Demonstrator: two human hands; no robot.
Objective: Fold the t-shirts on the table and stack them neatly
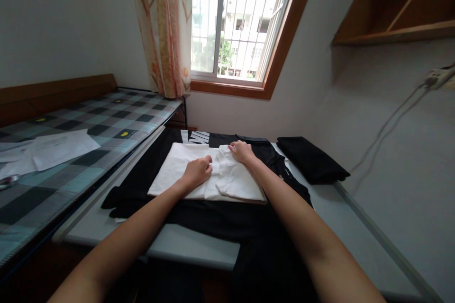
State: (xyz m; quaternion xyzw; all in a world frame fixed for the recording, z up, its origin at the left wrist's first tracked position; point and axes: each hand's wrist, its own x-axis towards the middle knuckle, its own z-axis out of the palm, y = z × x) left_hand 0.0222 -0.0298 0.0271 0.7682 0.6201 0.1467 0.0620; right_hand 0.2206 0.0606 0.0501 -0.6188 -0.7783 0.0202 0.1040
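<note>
A white garment (174, 165), probably a shirt, lies folded into a flat rectangle with its right part folded over. Beneath it is spread a black T-shirt (220, 220) with white print at its far left. My left hand (197, 173) rests at the middle of the white garment, fingers curled closed on its cloth near the fold. At the far edge, right of centre, my right hand (241, 151) has its fingers closed on the gathered white fabric. The fingertips of both hands are partly hidden.
A white table (199, 246) bears the clothes. At its right back lies a folded black cloth (309, 158). To the left stands a bed with a checked cover (142, 106) and papers (60, 149). Ahead is a window with a curtain (167, 28); a wooden shelf (398, 35) hangs at right.
</note>
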